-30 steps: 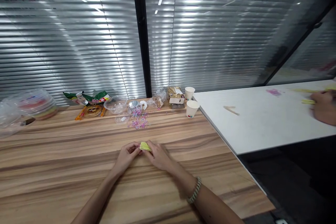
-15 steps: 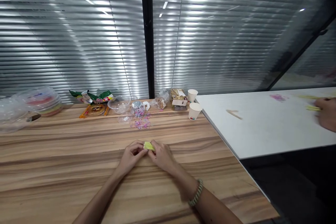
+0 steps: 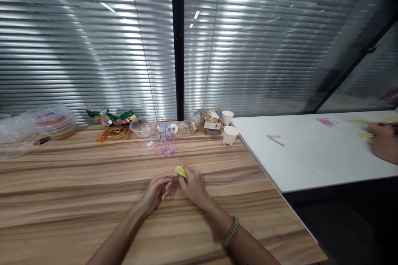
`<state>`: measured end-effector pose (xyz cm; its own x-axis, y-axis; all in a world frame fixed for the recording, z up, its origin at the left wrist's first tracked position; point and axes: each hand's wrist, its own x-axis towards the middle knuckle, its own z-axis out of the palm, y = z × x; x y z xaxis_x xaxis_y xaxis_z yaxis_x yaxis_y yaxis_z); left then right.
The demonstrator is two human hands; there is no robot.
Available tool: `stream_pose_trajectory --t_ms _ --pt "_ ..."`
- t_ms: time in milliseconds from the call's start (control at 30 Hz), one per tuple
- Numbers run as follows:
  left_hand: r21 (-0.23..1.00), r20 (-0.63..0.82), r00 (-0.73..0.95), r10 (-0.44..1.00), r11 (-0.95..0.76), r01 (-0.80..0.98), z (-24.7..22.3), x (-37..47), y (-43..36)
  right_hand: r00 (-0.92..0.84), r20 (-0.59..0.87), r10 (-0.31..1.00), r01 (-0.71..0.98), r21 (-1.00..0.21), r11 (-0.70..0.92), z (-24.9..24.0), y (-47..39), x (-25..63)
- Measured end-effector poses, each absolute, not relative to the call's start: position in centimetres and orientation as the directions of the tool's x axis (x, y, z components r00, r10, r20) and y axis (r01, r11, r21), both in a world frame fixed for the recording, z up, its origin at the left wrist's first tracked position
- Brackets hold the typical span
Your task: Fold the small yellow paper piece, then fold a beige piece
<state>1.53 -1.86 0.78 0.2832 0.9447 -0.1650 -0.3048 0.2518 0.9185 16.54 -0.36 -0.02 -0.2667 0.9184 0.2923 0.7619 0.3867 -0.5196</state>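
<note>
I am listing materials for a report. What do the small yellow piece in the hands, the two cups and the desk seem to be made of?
The yellow piece, pinched by the right hand with the left hand beside it, looks like thin paper or foam; too small to tell. The two cups look like matte white paper. The desk shows striped wood grain with a smooth sheen, likely laminate or veneer.

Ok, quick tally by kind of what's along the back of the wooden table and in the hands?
Paper cups: 2
Clear plastic bowls: 2
Green snack bags: 1
Gold packet: 1
Stack of lidded plastic tubs: 1
Yellow piece held between left hand and right hand: 1
Total: 8
</note>
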Motion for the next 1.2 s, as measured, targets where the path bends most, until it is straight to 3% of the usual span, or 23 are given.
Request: stream_pose_trajectory --t_ms 133,333,567,767,1033,1200 --pt "0.924 -0.204 0.125 0.971 0.233 -0.303 1.0 1.5 -1.7 -0.304 0.321 0.897 0.727 -0.531 0.436 0.0 -0.4 16.6" --pt "0.976 -0.183 0.037 0.982 0.186 -0.116 -0.2 0.4 -1.3 -0.388 0.28 0.878 0.706 -0.523 0.478 -0.3 -0.2 16.9" --pt "0.993 0.072 0.023 0.997 -0.074 0.089 0.4 0.1 -1.4 -0.555 0.196 0.809 0.702 -0.412 0.581 0.2 -0.7 16.8" --pt "0.955 0.165 0.124 0.978 -0.19 0.229 1.4 0.1 -1.7 -0.618 0.129 0.775 0.714 -0.32 0.623 0.8 -1.1 16.8" --pt "0.939 0.227 -0.021 0.974 -0.214 0.271 0.3 0.3 -1.5 -0.569 0.144 0.81 0.737 -0.349 0.579 0.9 -1.1 16.7" --pt "0.957 0.165 -0.062 0.984 -0.145 0.253 -0.1 0.1 -1.1 -0.604 0.153 0.783 0.725 -0.304 0.618 0.9 -1.2 16.6"
